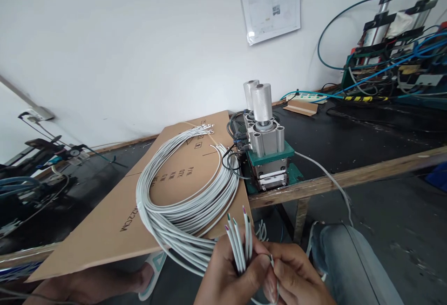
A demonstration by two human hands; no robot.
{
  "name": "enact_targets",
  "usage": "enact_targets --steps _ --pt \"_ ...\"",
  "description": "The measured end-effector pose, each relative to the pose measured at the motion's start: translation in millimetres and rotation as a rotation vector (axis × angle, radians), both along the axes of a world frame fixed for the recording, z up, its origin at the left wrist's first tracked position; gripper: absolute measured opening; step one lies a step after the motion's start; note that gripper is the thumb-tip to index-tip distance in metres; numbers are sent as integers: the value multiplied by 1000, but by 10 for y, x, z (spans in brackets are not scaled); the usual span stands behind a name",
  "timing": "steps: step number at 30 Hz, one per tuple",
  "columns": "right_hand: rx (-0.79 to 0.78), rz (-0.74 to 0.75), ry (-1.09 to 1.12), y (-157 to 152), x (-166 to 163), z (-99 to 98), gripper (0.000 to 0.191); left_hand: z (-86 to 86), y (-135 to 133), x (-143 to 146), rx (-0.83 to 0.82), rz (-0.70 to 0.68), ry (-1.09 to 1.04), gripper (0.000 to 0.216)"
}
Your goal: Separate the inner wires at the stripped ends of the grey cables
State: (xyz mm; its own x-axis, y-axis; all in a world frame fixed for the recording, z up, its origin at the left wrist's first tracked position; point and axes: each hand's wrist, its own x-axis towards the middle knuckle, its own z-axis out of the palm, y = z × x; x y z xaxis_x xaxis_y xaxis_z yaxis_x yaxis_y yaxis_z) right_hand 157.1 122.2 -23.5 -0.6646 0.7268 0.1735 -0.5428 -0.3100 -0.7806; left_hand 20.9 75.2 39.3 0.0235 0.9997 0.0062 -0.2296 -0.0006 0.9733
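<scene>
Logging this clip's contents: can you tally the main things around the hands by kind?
Hands: 2, left and right
Coil of grey cables: 1
Cable ends held upright in the left hand: about 5, hard to count exactly
Cardboard sheet: 1
Pneumatic press: 1
Total: about 10

A plain white wall (122,39) filled the top of the view. At one o'clock a sheet of paper (271,8) in a clear sleeve hung on it. A long black table (366,137) with a wooden edge ran across the middle. At two o'clock blue hoses (401,70) and metal machines (394,25) stood on it. At five o'clock lay the gray floor (401,221). Soft, even light filled the room.
</scene>
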Motion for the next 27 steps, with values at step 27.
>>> enact_targets --steps 27 --pt "-115 80 217 28 -79 -128 27 -70 101 33 35 103 180 28"
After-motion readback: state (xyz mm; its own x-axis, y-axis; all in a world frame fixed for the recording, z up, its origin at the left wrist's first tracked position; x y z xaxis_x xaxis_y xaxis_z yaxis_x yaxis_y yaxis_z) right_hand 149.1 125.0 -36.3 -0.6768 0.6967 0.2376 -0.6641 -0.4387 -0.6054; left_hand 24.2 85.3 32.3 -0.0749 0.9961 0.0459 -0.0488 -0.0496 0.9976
